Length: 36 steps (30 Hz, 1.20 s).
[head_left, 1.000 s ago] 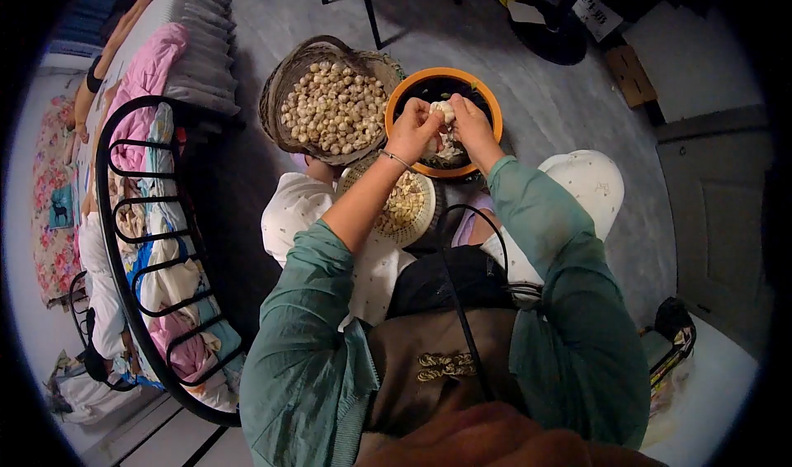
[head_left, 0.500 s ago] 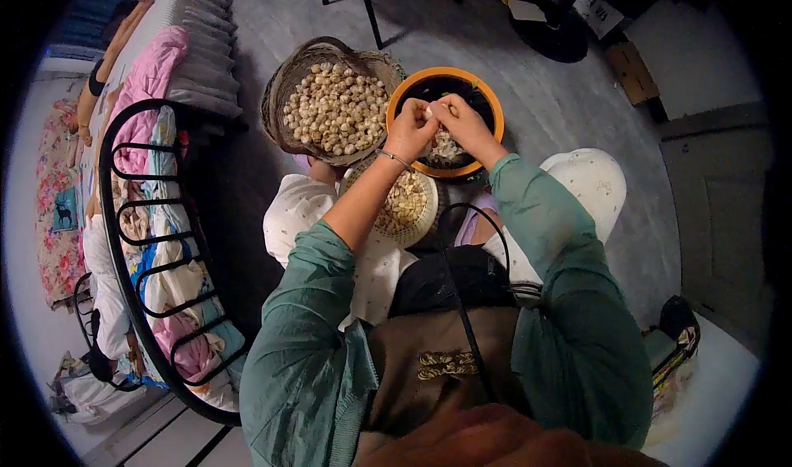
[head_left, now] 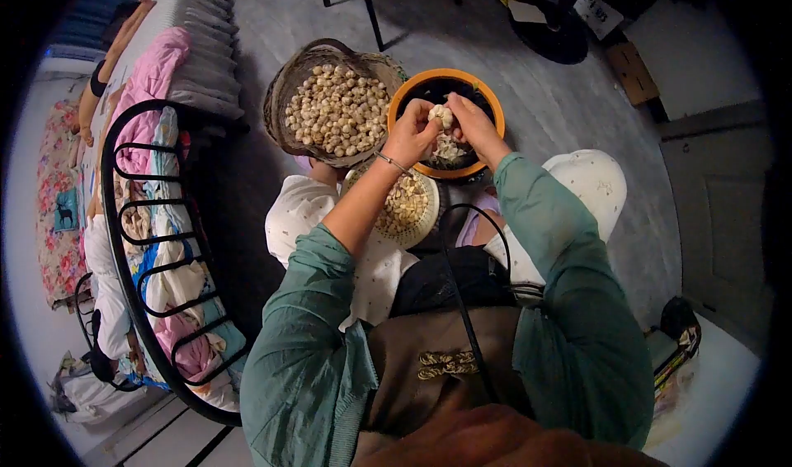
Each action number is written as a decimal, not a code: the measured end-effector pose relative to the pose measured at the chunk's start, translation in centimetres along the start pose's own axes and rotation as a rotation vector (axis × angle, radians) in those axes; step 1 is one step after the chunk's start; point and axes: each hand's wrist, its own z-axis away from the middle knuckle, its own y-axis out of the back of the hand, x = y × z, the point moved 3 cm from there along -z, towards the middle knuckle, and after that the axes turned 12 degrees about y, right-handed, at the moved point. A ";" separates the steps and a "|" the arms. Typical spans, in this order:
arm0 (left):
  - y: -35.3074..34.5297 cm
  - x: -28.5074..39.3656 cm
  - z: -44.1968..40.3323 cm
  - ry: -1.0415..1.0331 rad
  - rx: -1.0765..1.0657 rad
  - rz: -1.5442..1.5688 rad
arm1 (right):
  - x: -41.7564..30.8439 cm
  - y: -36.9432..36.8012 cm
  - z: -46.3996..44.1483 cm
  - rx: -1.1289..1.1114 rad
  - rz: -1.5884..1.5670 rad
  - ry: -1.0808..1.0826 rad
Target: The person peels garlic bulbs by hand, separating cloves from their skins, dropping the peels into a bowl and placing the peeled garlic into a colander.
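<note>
Above an orange-rimmed bucket (head_left: 496, 108), my left hand (head_left: 411, 137) and my right hand (head_left: 476, 126) hold a pale garlic bulb (head_left: 441, 117) between their fingers. Both hands are closed on it. Loose papery skins (head_left: 448, 148) lie in the dark inside of the bucket, under the hands. To the left stands a woven basket (head_left: 276, 104) full of whole garlic bulbs (head_left: 334, 108). Nearer to my body, a pale strainer basket (head_left: 432, 211) holds many peeled cloves (head_left: 404, 203), partly hidden by my left forearm.
At the left is a bed with a black metal frame (head_left: 110, 186), bedding and a person's bare leg (head_left: 124, 38). Dark chair legs (head_left: 371, 13) stand beyond the basket. A cardboard box (head_left: 634, 73) and a round black object (head_left: 561, 38) are at the upper right.
The fingers have shifted around the bulb. Half a second ago they hid most of it and were pressed together; now it shows clearly between the hands.
</note>
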 end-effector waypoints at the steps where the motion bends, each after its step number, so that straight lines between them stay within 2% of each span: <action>1: 0.1 0.1 0.0 0.000 0.001 0.000 | -0.5 -0.2 0.0 -0.026 0.089 0.009; 3: 0.5 0.4 -0.1 -0.094 0.096 -0.281 | -0.5 -0.4 0.0 -0.051 0.178 0.018; 5: 0.2 0.7 0.2 -0.111 0.133 -0.341 | 0.1 -0.8 -0.1 -0.109 0.338 0.268; 9: -0.3 1.4 0.9 -0.086 0.205 -0.447 | 1.5 -1.0 -0.3 -0.022 0.215 0.158; 13: -0.4 1.3 0.5 -0.124 0.178 -0.472 | 1.8 -0.6 -0.2 0.039 0.179 0.130; 15: -0.5 1.4 0.4 -0.137 0.159 -0.442 | 1.6 -0.8 0.0 0.015 -0.030 0.061; 16: -0.5 1.3 0.4 -0.138 0.159 -0.443 | 1.6 -0.6 0.0 0.015 -0.030 0.062; 18: -0.4 0.2 0.0 -0.165 0.115 -0.321 | 1.6 -0.3 -0.1 -0.075 -0.239 -0.019; 21: 0.3 0.2 -0.7 -0.191 0.084 -0.155 | 0.1 -0.7 0.4 -0.112 -0.330 -0.002; 22: 0.9 0.1 -0.5 -0.093 0.068 -0.203 | -0.2 -0.8 0.4 -0.172 -0.226 0.030; 26: 0.8 1.4 0.3 -0.110 0.062 -0.209 | 0.2 -0.9 0.0 -0.190 -0.055 0.158; 28: 0.6 1.6 0.6 -0.113 0.057 -0.269 | 0.5 -0.8 0.2 -0.043 -0.110 0.082; 31: 0.0 1.3 0.7 -0.211 0.095 -0.318 | 1.8 0.0 -0.5 -0.063 -0.088 0.089; 35: 0.2 1.2 0.4 -0.203 0.071 -0.379 | 0.3 -0.3 0.3 0.032 -0.156 0.003; 36: 0.3 0.6 0.2 -0.184 0.045 -0.281 | 0.4 -0.2 0.3 0.047 -0.157 -0.039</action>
